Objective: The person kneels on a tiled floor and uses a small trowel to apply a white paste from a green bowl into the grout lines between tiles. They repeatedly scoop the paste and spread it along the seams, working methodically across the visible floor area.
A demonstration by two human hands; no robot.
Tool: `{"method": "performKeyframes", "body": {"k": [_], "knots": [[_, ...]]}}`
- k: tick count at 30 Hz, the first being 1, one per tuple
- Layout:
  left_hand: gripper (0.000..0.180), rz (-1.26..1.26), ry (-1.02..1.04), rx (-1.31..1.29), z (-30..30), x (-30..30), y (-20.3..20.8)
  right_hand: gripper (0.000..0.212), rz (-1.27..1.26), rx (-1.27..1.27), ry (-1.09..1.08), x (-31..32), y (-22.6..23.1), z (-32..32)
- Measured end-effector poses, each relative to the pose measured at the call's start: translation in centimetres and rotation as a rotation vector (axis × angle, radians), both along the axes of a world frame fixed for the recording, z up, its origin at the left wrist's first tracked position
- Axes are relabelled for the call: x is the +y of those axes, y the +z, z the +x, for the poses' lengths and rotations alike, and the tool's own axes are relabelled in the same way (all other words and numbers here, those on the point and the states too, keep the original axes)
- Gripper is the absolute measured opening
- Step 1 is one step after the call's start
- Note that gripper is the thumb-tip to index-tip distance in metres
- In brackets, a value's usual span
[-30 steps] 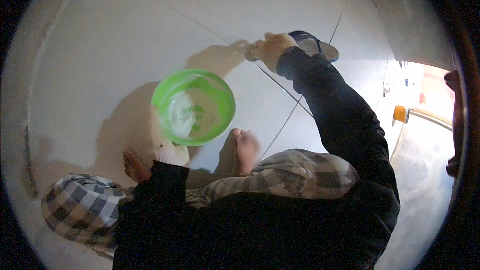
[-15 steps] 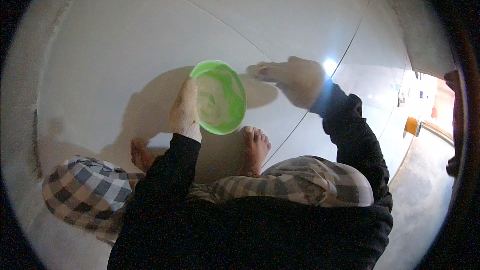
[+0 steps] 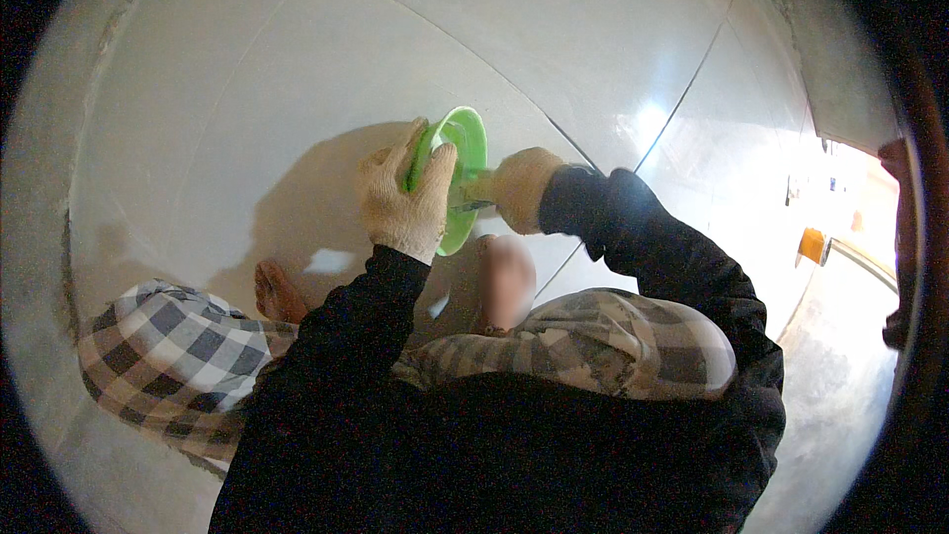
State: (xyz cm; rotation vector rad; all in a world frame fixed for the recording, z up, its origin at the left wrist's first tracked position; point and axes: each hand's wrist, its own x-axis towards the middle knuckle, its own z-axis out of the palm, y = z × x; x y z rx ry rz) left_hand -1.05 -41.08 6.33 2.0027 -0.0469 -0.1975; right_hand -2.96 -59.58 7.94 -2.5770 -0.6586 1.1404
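I see the left hand [image 3: 403, 196], in a pale knit work glove, closed around the near rim of a bright green plastic bowl [image 3: 457, 170], fingers curled over the edge and thumb on the outer side. The bowl is tipped steeply on its side, its opening turned toward the right, held up off the white tiled floor [image 3: 247, 69] in front of the knees. The right hand [image 3: 516, 188], gloved the same way, sits just beside the bowl's open side, touching its lower rim; its fingers look curled shut around a small dark tool [image 3: 473, 206] pressed against the bowl's inside, though I cannot tell exactly what that tool is. So the bowl lies between both hands, left on the back edge, right at the mouth. Below them I see dark sleeves, checked trousers [image 3: 178, 356] over bent knees, and a bare foot [image 3: 277, 292] flat on the floor. A dark tile joint [image 3: 682, 99] runs diagonally away to the right.
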Motion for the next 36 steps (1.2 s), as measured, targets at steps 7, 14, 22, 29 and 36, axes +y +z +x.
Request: {"method": "performKeyframes", "body": {"k": [7,14,22,29,36], "knots": [[0.049,-0.296,0.105,0.208,-0.1,1.0,-4.2,0.048,0.751,0.706,-0.995,-5.4,0.9,-2.8],[0.050,-0.390,0.269,0.292,0.3,1.8,-3.6,0.042,0.104,-0.382,-0.936,-10.6,0.0,-4.6],[0.053,-0.316,0.282,0.312,0.8,1.7,-2.1,0.041,-0.472,-0.467,-0.445,-5.9,-4.6,-3.0],[0.051,-0.434,0.292,0.391,1.1,2.0,-2.4,0.043,-0.491,-0.046,-0.245,-7.2,-1.0,-3.1],[0.050,-0.267,0.232,0.328,0.8,2.0,-2.8,0.036,-0.432,-0.618,0.068,-8.3,0.0,4.8]]}}
